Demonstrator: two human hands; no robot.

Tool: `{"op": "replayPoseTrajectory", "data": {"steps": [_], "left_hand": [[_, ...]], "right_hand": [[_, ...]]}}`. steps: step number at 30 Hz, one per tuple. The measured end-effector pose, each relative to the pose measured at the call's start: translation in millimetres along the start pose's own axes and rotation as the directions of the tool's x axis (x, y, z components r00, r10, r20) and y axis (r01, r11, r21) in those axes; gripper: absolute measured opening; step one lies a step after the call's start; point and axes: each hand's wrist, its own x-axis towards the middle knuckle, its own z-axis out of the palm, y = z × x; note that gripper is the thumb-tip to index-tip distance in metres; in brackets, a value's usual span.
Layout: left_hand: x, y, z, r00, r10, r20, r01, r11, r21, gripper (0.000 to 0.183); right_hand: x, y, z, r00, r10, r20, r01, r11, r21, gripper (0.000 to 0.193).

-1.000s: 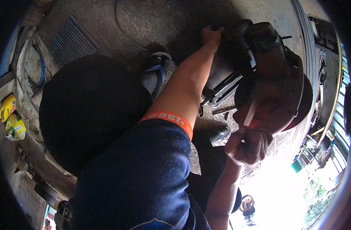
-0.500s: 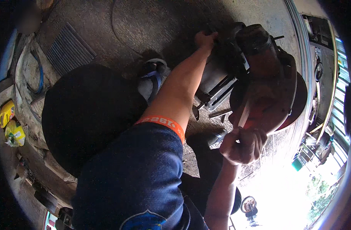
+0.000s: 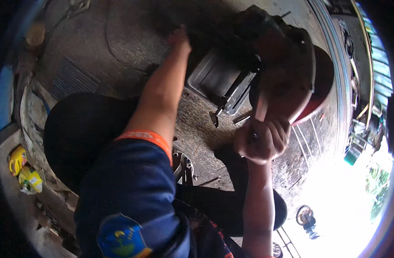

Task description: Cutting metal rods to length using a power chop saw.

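Note:
My right hand (image 3: 264,139) is closed in a fist around the pale, flat end of a strip (image 3: 261,107). This strip lies against a large dark reddish curved part (image 3: 287,81), and I cannot make out whether the two are joined. My left arm reaches far forward, and my left hand (image 3: 179,39) is smeared by motion over the dark floor, so its fingers do not show clearly. Between the hands lies a black rectangular tray or case (image 3: 210,75) with a metal bracket-like piece (image 3: 240,96) at its edge.
A large black rounded shape (image 3: 76,137) fills the left. Tools like pliers (image 3: 187,170) lie on the floor by my leg. Yellow packages (image 3: 17,160) rest at the far left, near a ribbed dark mat (image 3: 72,79). A wheel (image 3: 304,215) stands in bright light at lower right.
My left hand has swung left, away from the dark things beside the curved part, uncovering the black tray. My right hand keeps its grip. The whole view has shifted.

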Motion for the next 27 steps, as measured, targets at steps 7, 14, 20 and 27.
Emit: {"op": "replayPoseTrajectory", "data": {"steps": [7,14,20,27], "left_hand": [[-21.4,-65.9,-10.7,0.885,-0.263,0.385,0.426,0.121,-0.897,0.045],[-257.0,30.4,45.1,0.563,-0.114,0.818,0.790,0.365,-0.493,0.049],[-275.3,23.2,70.5,0.505,0.359,0.785,0.803,-0.529,-0.274,0.020],[-355.4,28.7,55.2,0.772,0.635,-0.027,-0.525,0.613,-0.591,0.021]], "right_hand": [[9.6,-6.9,-2.6,0.997,-0.041,-0.064,0.048,0.993,0.110,0.012],[-4.0,7.6,-4.3,0.997,-0.033,-0.073,0.033,0.999,-0.003,0.018],[9.9,-9.9,-10.3,0.980,-0.080,-0.181,0.087,0.996,0.033,0.013],[1.4,-7.0,-3.6,0.985,-0.052,-0.163,0.056,0.998,0.018,0.018]]}}
